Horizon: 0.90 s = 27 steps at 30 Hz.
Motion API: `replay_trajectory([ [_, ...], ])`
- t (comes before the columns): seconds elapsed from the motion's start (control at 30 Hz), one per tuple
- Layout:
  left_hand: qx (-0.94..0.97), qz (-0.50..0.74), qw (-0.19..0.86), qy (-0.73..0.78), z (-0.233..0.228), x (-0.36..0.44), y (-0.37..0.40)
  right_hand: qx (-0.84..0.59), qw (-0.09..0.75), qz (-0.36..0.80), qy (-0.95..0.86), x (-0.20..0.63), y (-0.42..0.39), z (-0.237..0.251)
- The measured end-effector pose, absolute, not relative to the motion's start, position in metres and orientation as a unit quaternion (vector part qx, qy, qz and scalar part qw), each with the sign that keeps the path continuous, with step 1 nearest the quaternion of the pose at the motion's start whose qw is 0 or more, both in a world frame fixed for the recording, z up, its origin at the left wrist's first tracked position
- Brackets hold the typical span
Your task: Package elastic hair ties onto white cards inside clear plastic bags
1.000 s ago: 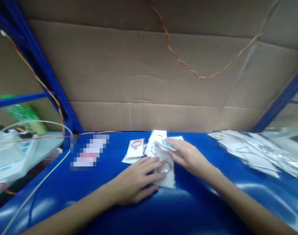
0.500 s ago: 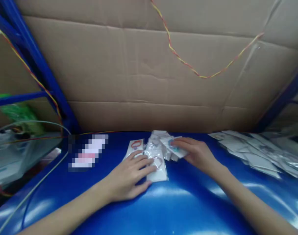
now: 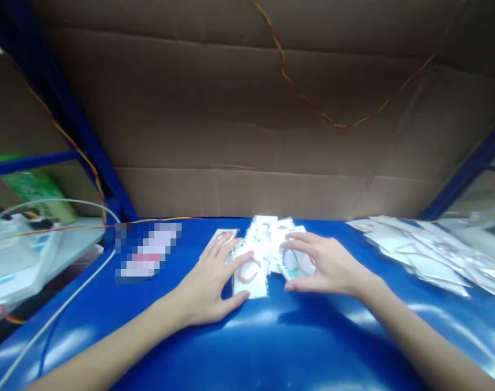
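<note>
My left hand (image 3: 209,285) lies spread over clear packets with white cards, its fingers apart. Under its fingertips a packet with a pinkish ring-shaped band (image 3: 249,277) shows, and a packet with a red band (image 3: 225,236) lies just beyond. With thumb and fingers curved around its edges, my right hand (image 3: 329,266) holds a white-card packet with a teal ring-shaped band (image 3: 290,260). Behind and between the hands sits an overlapping heap of similar packets (image 3: 264,231); glare washes out their details.
More flat packets (image 3: 410,250) are heaped on the blue table (image 3: 272,347) at the right. A blurred-out pink and white item (image 3: 150,252) lies left. Cardboard (image 3: 239,108) stands behind, with a twisted wire (image 3: 332,125) across it. A blue frame (image 3: 84,141) and white cable (image 3: 68,301) are on the left.
My right hand has come slightly nearer and spread wider around the teal-band packet, which has turned. The pink-band packet has shifted left, near my left hand. The picture's background looks darker.
</note>
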State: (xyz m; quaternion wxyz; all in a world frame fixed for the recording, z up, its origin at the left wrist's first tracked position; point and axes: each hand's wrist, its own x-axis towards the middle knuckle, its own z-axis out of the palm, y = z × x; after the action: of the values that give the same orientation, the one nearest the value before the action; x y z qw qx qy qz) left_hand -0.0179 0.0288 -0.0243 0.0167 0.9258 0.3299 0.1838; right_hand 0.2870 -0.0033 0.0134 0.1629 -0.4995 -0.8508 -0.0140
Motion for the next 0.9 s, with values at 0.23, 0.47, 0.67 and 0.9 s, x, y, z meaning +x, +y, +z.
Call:
replay_trajectory([
  [0.23,0.907,0.155,0.037,0.389,-0.035,-0.024,0.035,-0.47,0.168,-0.059,-0.864,0.283,0.007,-0.005],
  [0.47,0.902,0.158,0.046,0.4,-0.029,-0.021,0.033,-0.455,0.157,0.004,-0.877,0.27,0.005,-0.018],
  [0.67,0.892,0.167,0.035,0.418,-0.034,-0.019,0.031,-0.49,0.136,-0.017,-0.861,0.268,0.01,-0.03],
  [0.9,0.894,0.156,0.063,0.414,-0.037,-0.02,0.033,-0.51,0.138,-0.024,-0.848,0.281,0.02,-0.034],
])
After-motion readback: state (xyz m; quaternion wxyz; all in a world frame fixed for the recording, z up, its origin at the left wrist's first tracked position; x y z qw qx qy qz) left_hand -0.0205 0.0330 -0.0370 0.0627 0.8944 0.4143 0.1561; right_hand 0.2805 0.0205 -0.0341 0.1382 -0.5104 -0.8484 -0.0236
